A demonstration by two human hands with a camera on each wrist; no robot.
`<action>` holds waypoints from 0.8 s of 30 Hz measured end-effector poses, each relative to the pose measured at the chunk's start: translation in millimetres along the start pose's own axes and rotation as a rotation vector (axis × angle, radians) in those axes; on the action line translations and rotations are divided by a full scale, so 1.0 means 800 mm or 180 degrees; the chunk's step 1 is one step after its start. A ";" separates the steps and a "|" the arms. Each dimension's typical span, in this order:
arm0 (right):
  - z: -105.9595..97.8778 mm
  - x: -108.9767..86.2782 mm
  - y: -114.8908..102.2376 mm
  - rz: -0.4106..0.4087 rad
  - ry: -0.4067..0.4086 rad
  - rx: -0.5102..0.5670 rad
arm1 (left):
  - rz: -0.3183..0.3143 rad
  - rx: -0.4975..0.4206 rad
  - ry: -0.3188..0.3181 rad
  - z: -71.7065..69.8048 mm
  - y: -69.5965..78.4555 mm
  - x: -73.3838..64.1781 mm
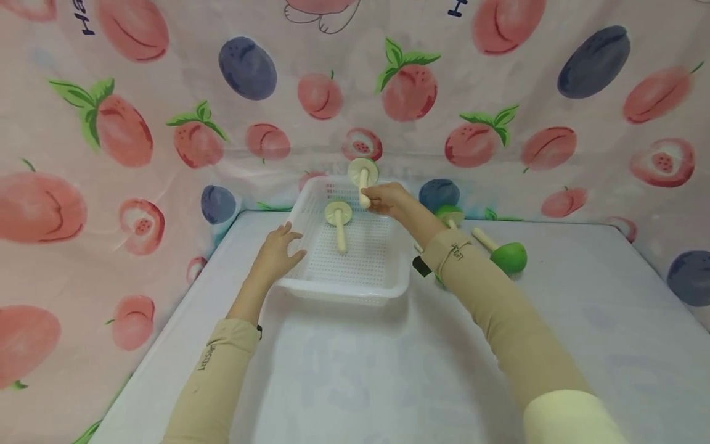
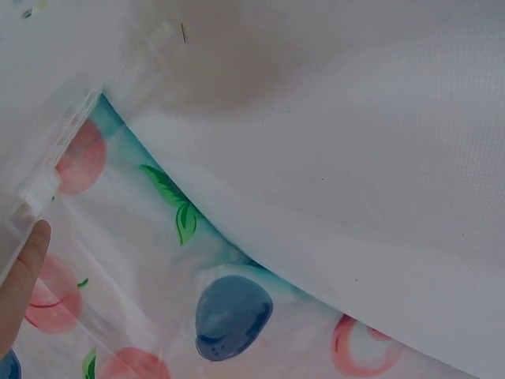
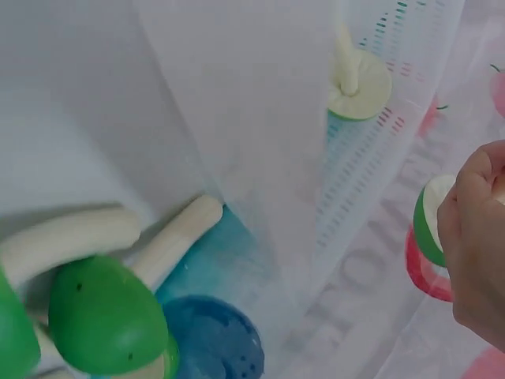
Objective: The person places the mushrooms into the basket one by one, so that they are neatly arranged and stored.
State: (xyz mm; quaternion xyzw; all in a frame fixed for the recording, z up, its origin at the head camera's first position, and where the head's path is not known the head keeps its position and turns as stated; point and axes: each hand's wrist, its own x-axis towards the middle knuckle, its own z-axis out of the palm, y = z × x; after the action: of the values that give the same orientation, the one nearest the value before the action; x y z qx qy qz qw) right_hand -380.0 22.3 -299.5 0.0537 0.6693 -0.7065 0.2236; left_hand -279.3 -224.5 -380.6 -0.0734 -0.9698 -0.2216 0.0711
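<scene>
My right hand [image 1: 388, 198] pinches the pale stem of a toy mushroom [image 1: 363, 171] with a green-backed cap, held over the far right part of a white plastic basket [image 1: 344, 288]. A second toy mushroom [image 1: 341, 229] lies inside the basket, its cap toward the back and its stem toward me. At the basket's left rim my left hand [image 1: 274, 254] has its thumb and fingers spread; in the left wrist view one finger [image 2: 25, 272] lies right at the basket's edge. The right wrist view shows the held mushroom [image 3: 432, 219] partly hidden behind the fingers.
Right of the basket, several more green-capped toy mushrooms lie on the white table [image 1: 344, 370], one [image 1: 508, 258] farthest right and another [image 1: 449, 214] partly behind my right forearm. A small black object [image 1: 421, 266] sits beside them. Fruit-printed cloth [image 1: 360, 80] hangs behind the table.
</scene>
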 end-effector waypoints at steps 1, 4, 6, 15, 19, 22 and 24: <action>0.002 0.002 0.000 0.0004 0.0012 0.0061 | -0.0003 -0.0003 -0.0009 0.000 0.000 0.001; 0.008 0.012 0.001 0.0040 0.0067 0.0228 | 0.0000 -0.0010 -0.0010 0.002 0.000 0.001; 0.009 0.022 -0.001 0.0130 0.0028 0.0414 | 0.0001 -0.0010 -0.0002 0.002 0.000 0.000; -0.010 0.178 0.051 0.0095 0.0063 0.0556 | -0.0002 -0.0001 -0.0001 0.001 0.000 0.002; -0.009 0.177 0.067 0.0029 0.0018 0.0353 | -0.0006 0.0014 -0.0003 0.002 -0.001 0.001; -0.017 0.214 0.089 -0.0071 -0.0013 0.0147 | -0.0001 0.0025 0.0032 0.003 0.000 0.000; -0.024 0.255 0.108 -0.0092 0.0082 -0.0047 | 0.0004 0.0031 0.0045 0.003 0.001 0.000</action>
State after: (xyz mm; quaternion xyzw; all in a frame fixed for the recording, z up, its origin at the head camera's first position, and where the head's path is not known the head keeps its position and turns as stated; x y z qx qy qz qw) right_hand -533.5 -9.2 -457.6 0.0514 0.6780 -0.7040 0.2051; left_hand -279.2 -222.5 -382.3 -0.0721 -0.9703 -0.2174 0.0784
